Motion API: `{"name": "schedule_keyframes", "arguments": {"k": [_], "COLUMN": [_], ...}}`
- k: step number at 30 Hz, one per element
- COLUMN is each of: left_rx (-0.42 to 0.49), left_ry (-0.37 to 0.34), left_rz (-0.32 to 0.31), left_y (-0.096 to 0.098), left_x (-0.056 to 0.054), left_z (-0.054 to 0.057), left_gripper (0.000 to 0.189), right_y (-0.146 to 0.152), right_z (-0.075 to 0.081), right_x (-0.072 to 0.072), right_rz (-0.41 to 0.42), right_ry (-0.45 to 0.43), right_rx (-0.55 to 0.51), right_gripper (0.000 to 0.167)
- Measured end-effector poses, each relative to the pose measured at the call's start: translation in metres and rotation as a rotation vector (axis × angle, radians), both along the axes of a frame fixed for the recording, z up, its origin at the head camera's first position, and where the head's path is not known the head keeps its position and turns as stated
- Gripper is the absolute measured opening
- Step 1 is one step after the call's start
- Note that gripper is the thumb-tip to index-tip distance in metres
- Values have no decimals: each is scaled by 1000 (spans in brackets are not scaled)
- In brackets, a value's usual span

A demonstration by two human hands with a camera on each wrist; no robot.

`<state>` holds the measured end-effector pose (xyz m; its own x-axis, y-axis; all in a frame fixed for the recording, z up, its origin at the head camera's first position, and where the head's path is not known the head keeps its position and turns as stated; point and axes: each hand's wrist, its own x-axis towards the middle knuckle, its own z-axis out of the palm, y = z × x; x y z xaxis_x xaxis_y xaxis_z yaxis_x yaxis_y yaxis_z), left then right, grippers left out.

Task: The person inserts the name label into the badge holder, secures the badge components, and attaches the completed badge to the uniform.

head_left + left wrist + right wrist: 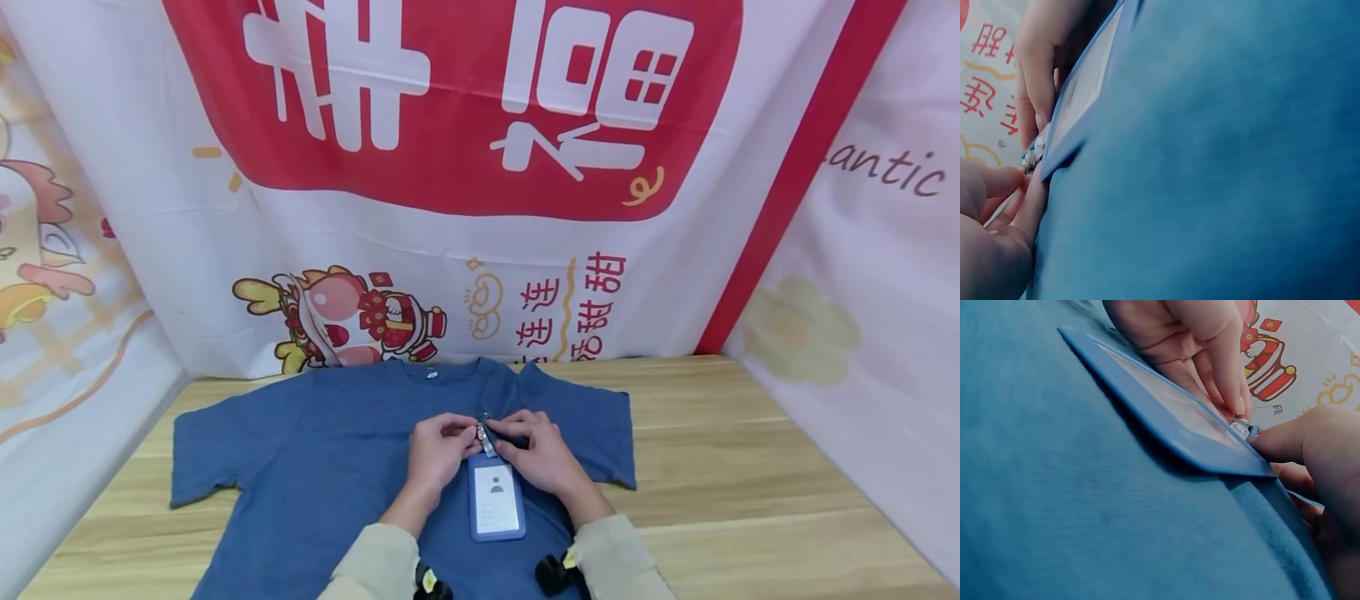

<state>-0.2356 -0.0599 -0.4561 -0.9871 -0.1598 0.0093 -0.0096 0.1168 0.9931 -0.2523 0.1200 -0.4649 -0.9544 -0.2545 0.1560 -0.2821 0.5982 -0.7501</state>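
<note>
A blue T-shirt (315, 450) lies flat, front up, on the wooden table (750, 467). On its chest rests a blue badge holder (496, 498) with a white card inside, a small metal clip (484, 437) at its top end. My left hand (465, 433) and right hand (504, 432) meet at that clip, fingers curled and pinching it from either side. In the left wrist view the clip (1031, 157) sits between my left hand (1004, 187) and the right fingers (1035, 94). In the right wrist view the left fingertips (1235, 394) pinch the clip (1241, 427) beside my right thumb (1291, 440).
Printed red-and-white cloth banners (465, 208) hang behind and on both sides, closing in the table. Bare wood shows to the right of the shirt and along the front edge. Beige sleeves (622, 558) cover both forearms.
</note>
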Motion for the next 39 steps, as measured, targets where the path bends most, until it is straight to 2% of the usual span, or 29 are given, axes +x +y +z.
{"name": "schedule_keyframes", "arguments": {"k": [3,10,14,21,30,39], "left_rx": [39,-30,-117,-284,-340,-322], "left_ry": [-15,27,75,109,118,119], "left_rz": [1,20,32,17,-22,-30], "left_y": [-1,4,7,10,9,9], "left_x": [-3,-10,-11,-11,-12,-14], "left_z": [-2,1,4,8,11,9], "left_gripper": [16,14,12,14,16,15], "right_y": [0,0,-1,-1,-2,-1], "right_z": [0,1,1,0,0,0], "right_x": [0,-1,-1,-1,0,1], "right_rz": [-5,-27,-26,-27,-15,4], "right_ry": [-3,-13,-6,11,19,40], "right_rx": [-4,-48,-53,-61,-55,-14], "right_gripper": [33,31,30,29,31,34]}}
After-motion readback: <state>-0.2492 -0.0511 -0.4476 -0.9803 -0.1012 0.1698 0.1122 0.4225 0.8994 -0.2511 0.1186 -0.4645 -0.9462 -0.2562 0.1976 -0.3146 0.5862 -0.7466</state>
